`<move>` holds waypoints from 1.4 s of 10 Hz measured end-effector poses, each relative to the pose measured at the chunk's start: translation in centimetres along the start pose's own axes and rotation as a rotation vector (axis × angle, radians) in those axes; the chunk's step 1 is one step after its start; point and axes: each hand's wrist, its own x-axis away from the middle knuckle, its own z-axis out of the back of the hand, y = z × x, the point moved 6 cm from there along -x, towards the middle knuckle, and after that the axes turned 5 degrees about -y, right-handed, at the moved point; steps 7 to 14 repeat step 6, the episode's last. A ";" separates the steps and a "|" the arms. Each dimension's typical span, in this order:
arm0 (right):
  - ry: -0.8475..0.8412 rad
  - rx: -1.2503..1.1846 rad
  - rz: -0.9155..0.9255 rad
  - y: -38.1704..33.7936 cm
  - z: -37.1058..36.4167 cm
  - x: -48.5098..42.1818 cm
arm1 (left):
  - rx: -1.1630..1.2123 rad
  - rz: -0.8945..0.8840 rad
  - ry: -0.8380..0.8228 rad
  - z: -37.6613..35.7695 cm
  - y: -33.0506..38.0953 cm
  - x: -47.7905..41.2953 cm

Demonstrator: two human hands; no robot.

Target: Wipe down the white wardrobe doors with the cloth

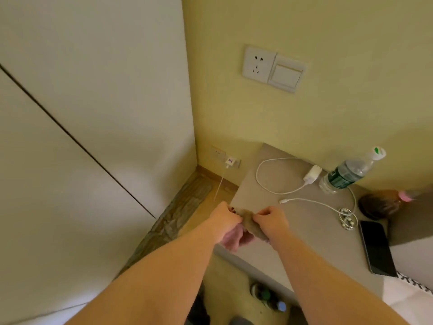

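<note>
Yellow walls are seen behind a small brown-grey cloth, which is pinched by the left hand and the right hand over a grey table, while the tall white wardrobe doors are found to the left, nearer the left hand, and the green label on a clear plastic bottle cannot be read.

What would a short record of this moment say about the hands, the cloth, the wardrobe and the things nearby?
left hand: pinches one end of the cloth
right hand: pinches the other end
cloth: small, grey-brown, held over the table corner
wardrobe doors: white, closed, left of the hands, cloth not touching them
on the table: water bottle standing, charger with white cable, phone with its screen dark
on the wall: wall socket with a switch beside it
</note>
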 end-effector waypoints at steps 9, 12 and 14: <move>-0.351 0.472 -0.002 7.0 3.4 -9.0 | -0.144 0.091 0.278 -5.2 -0.5 -4.8; -0.351 0.472 -0.002 7.0 3.4 -9.0 | -0.144 0.091 0.278 -5.2 -0.5 -4.8; -0.351 0.472 -0.002 7.0 3.4 -9.0 | -0.144 0.091 0.278 -5.2 -0.5 -4.8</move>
